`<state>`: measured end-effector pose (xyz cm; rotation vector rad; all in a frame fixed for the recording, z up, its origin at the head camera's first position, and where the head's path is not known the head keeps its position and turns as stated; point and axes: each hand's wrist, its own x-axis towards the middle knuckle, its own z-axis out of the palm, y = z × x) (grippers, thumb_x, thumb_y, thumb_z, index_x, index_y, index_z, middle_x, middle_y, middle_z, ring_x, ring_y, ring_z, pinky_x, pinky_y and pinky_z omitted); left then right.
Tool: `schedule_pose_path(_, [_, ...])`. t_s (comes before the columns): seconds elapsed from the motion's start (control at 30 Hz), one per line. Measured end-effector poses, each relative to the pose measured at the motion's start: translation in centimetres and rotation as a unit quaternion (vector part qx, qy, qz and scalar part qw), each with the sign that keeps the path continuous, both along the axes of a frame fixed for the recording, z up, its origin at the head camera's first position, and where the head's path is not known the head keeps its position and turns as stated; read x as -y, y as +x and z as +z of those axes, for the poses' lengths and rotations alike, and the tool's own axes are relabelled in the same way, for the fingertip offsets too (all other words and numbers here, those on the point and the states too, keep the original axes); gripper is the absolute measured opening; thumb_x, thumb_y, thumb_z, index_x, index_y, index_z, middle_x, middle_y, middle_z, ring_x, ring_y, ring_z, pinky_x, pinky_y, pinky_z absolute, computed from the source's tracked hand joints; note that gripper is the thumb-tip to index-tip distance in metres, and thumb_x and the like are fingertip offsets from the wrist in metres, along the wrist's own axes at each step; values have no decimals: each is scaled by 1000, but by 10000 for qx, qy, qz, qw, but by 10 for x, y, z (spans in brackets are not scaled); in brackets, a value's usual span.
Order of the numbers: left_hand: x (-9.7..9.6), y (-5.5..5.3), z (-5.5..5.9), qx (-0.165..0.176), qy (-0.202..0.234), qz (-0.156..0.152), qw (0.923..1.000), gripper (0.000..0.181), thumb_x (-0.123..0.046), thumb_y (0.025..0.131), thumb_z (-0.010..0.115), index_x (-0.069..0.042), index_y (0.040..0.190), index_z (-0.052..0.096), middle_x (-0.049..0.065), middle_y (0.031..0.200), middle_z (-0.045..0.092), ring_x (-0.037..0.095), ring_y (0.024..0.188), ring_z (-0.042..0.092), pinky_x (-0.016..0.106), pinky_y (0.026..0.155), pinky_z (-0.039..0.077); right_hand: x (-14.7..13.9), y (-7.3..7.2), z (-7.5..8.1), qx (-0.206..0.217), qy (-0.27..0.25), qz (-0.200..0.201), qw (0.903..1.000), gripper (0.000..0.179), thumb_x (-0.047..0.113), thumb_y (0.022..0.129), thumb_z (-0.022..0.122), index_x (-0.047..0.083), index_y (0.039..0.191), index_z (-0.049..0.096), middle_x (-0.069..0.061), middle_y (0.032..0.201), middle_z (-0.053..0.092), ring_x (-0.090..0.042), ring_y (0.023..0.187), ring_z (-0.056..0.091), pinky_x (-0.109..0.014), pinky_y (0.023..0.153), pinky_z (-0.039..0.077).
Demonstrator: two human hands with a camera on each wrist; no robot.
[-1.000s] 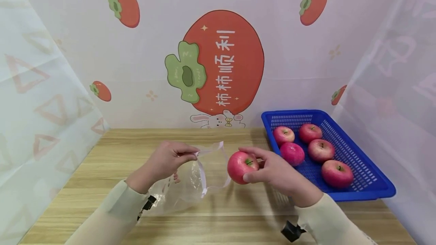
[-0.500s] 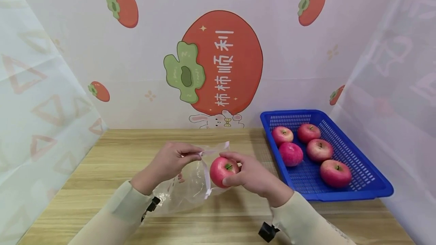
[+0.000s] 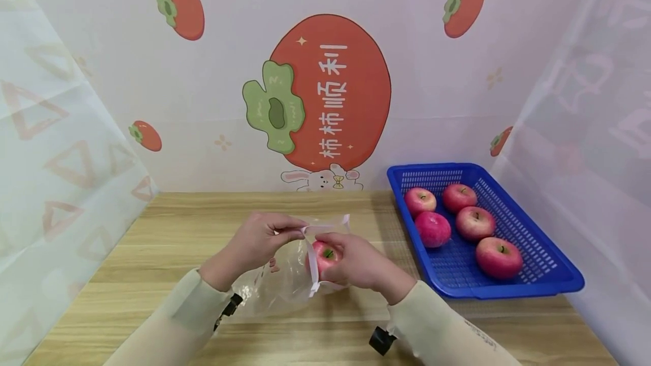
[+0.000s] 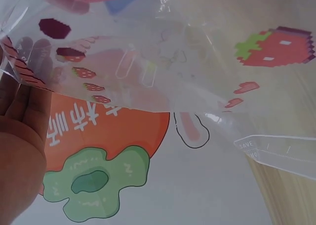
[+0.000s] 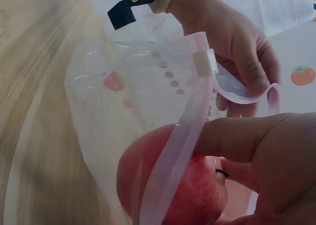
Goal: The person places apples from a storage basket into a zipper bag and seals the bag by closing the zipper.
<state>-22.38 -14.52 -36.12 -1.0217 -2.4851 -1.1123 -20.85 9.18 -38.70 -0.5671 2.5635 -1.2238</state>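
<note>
My left hand (image 3: 261, 244) pinches the rim of a clear plastic zip bag (image 3: 277, 292) and keeps its mouth apart, facing right. Strawberry prints show on the bag (image 4: 187, 52) in the left wrist view. My right hand (image 3: 358, 261) grips a red apple (image 3: 321, 258), thumb and fingers round its sides. The apple is partly inside the bag's mouth; in the right wrist view the pink-edged rim crosses in front of the apple (image 5: 197, 195). A white slider (image 5: 205, 63) sits on that rim.
At the right stands a blue plastic basket (image 3: 529, 230) holding several apples, among them one deep pink apple (image 3: 433, 229). The wooden table (image 3: 193, 213) ends at a white backdrop (image 3: 213, 72) printed with persimmons. Printed white sheets close off both sides.
My right hand has carried the apple leftward from beside the basket into the bag's mouth. My left hand keeps its pinch on the rim and has shifted slightly right.
</note>
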Motion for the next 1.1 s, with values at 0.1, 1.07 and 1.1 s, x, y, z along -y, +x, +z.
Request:
schedule_pose_path(0.1, [-1,0,0,-59,52,-75,9999,20,-13,86,80,-13,106,80,-10,96,74,5,73,63,26,61,51,5,-1,-3,-68,93,118,9999,71,33,77,87,19,141,58,1,124,64,-22,107,57,-46,91,48])
schedule_pose_path(1.07, [7,4,10,-129,353,-45,9993,19,-5,85,79,-10,103,80,-9,93,74,5,87,69,29,73,57,11,7,5,1187,-1623,798,9763,36,4,95,60,9,131,63,-9,113,66,-22,98,64,-37,81,54])
schedule_pose_path(1.1, [7,4,10,-138,372,-40,9992,19,-5,84,80,-9,103,80,-9,94,74,5,87,69,29,74,57,9,8,7,1199,-1645,788,9759,36,6,95,61,10,131,63,-9,114,67,-22,99,64,-37,82,55])
